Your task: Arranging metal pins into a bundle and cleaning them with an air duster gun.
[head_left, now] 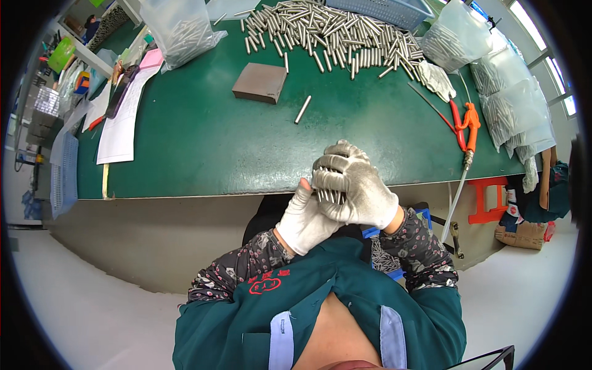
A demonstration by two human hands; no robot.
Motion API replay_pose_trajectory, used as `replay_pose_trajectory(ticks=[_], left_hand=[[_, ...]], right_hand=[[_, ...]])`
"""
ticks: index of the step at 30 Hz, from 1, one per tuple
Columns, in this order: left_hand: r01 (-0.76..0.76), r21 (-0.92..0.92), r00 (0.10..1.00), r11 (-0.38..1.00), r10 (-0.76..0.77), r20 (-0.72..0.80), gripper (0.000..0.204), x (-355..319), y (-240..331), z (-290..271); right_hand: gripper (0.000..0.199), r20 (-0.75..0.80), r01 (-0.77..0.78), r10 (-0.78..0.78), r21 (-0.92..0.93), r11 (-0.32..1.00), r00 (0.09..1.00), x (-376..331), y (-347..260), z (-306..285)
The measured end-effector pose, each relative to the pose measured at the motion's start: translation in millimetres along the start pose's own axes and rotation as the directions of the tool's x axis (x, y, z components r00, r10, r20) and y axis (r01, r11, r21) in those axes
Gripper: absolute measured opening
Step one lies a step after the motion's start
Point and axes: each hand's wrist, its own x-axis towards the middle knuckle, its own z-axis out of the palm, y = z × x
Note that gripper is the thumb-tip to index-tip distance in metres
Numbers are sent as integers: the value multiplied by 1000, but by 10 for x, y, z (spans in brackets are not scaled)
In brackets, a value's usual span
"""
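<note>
Nearest the lens: teal work jacket (345, 308) with patterned sleeves, filling the lower frame. Right hand (354, 185), in a grey-white glove, is curling its fingers (336, 176) closed around a bundle of short metal pins (330, 196); pin ends are showing below the fingers and between them. Left hand (306, 219), white-gloved, is pressing against the bundle from below and to the left, its fingers held together, thumb (303, 185) pointing up beside the right hand. Both hands are hovering just over the near edge of the green table (203, 142). Single loose pin (303, 109) is lying on the mat beyond the hands; grey block (259, 82) is sitting just left of it. Large heap of pins (333, 31) is spreading across the far side. Clear bags of pins (512, 108) are resting at the right edge; another bag (179, 28) at far left. Orange-handled pliers (467, 126) are lying near the right bags. White paper sheets (120, 123) are lying at the left end.
</note>
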Motion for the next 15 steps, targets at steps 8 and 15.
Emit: replay_pose_trajectory(ticks=[8, 15], left_hand=[[-53, 160, 992, 986, 70, -104, 70, -147, -79, 118], [19, 76, 991, 997, -8, -133, 69, -121, -77, 50]], right_hand=[[29, 0, -62, 63, 69, 996, 998, -77, -232, 79], [39, 119, -276, 261, 145, 950, 958, -64, -344, 51]])
